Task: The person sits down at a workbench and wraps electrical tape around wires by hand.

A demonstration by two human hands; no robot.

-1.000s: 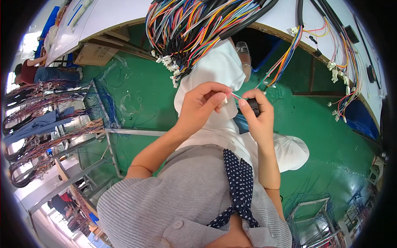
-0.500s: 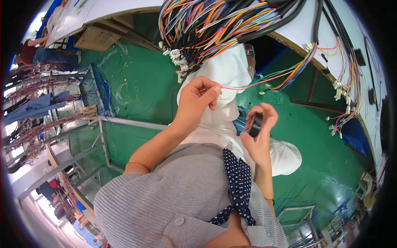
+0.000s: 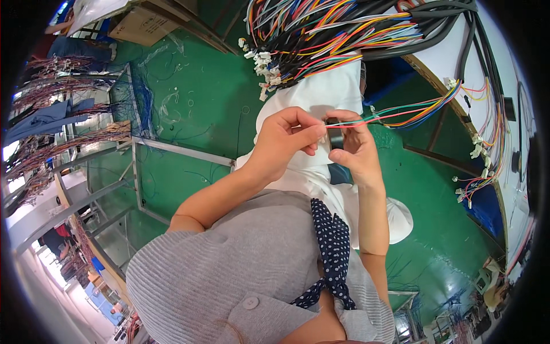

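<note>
Between thumb and forefinger, my left hand [image 3: 289, 137] pinches the ends of thin coloured wires [image 3: 395, 114], pink and green among them. They stretch rightward to a black cable at the table edge. Close beside it, my right hand [image 3: 358, 149] curls around a black roll of tape [image 3: 336, 137], its fingertips up at the wires. Whether the tape touches the wires I cannot tell. Beyond my hands, a thick bundle of multicoloured wires [image 3: 338, 34] with white connectors [image 3: 266, 69] hangs over the table edge above my white-clothed lap.
More black cables with loose wires and connectors [image 3: 478, 152] hang along the white table [image 3: 441, 60] at right. At left stand metal frames [image 3: 177, 153] and racks of dark red wires [image 3: 63, 114]. A cardboard box [image 3: 143, 26] sits at far left on the green floor.
My right hand has moved up and left with the tape roll, from below the wires to right beside my left hand. The left hand keeps its pinch on the wires.
</note>
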